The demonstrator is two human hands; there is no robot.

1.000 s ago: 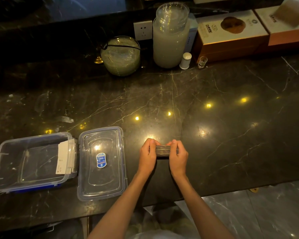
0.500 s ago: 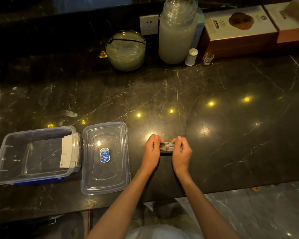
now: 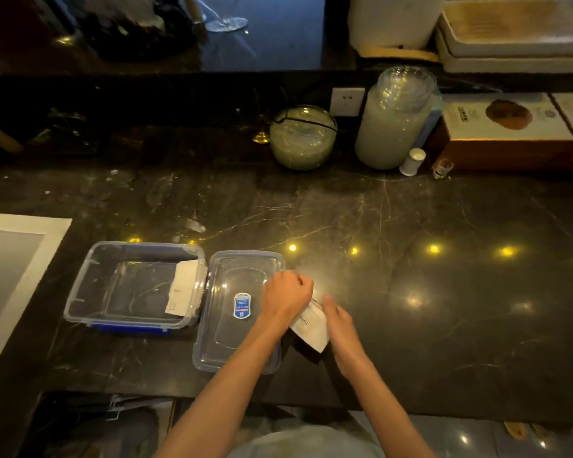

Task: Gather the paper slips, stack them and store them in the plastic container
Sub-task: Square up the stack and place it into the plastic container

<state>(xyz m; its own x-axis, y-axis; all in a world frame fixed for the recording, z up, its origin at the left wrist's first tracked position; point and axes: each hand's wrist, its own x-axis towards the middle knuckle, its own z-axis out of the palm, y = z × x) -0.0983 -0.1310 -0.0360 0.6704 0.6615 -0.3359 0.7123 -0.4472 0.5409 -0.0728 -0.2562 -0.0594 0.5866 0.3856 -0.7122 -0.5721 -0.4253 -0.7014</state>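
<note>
Nearest me, both hands are on the stack of paper slips (image 3: 310,330). My left hand (image 3: 285,297) is curled over its far end and my right hand (image 3: 339,320) lies along its right side, so the two together are pinching the stack just above the countertop (image 3: 444,292), beside the right edge of the loose lid (image 3: 239,309). The slips look gathered and squared, so I judge that part done. Carrying them over to the box is what's left.

Past the lid, the open plastic container (image 3: 133,285) sits to the left, with a few slips (image 3: 183,287) already leaning against its right wall. Closing it looks like the last step.

My left hand hides most of the stack, so I can't tell how thick it is or read the print on it. The pale sheet (image 3: 10,276) at far left is cut off by the picture's edge.
</note>
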